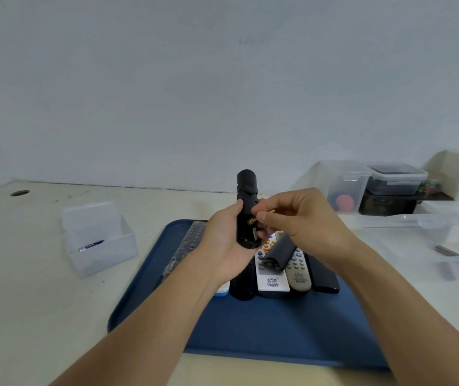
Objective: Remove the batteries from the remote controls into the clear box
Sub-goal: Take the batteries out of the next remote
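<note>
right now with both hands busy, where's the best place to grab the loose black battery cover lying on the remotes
Probably across the two long edges of the loose black curved battery cover, near its middle, coming from above. It lies tilted across the white remote and grey remote, so those raised edges are free while its underside is blocked.

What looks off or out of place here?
A loose black battery cover lies tilted across the white remote and grey remote on the blue tray, not flat on the tray. Otherwise nothing spilled or visibly damaged; the clear box holds one battery.
</note>
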`<state>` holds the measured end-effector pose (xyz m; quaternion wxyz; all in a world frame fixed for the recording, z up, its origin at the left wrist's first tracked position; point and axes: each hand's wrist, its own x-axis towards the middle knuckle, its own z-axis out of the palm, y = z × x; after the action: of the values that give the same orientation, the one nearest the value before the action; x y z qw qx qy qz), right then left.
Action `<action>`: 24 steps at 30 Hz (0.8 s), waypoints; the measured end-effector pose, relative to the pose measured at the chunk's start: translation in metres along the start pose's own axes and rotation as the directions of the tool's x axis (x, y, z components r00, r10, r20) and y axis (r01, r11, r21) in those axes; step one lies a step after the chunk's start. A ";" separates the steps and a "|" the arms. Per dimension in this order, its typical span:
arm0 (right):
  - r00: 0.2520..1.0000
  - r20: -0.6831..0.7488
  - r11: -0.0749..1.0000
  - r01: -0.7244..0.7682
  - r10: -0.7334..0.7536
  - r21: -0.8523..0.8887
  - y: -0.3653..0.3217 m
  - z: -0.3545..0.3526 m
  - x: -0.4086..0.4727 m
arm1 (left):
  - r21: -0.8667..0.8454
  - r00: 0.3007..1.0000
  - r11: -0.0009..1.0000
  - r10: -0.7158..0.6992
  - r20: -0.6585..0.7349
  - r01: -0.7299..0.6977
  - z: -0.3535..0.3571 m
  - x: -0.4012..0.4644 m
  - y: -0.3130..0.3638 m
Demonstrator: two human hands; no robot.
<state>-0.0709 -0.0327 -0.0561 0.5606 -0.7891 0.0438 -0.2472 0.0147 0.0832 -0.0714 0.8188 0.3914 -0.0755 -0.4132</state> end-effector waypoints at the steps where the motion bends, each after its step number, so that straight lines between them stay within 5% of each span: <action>1: 1.000 0.005 0.999 0.011 -0.011 -0.034 -0.001 0.000 0.000 | 0.010 1.000 1.000 -0.003 -0.005 0.003 0.001 -0.001 0.000; 15: 0.966 -0.245 0.996 0.087 -0.079 0.024 0.005 0.032 -0.006 | 0.094 0.999 0.995 0.029 -0.035 -0.026 -0.002 0.002 -0.005; 24: 0.955 -0.245 0.974 0.120 -0.166 -0.193 0.009 0.040 -0.004 | 0.057 0.998 0.998 0.029 -0.064 -0.026 -0.003 0.004 -0.009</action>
<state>-0.0555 0.0000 -0.0756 0.4585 -0.7975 0.0811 -0.3836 0.0131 0.0792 -0.0809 0.8151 0.4263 -0.0658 -0.3867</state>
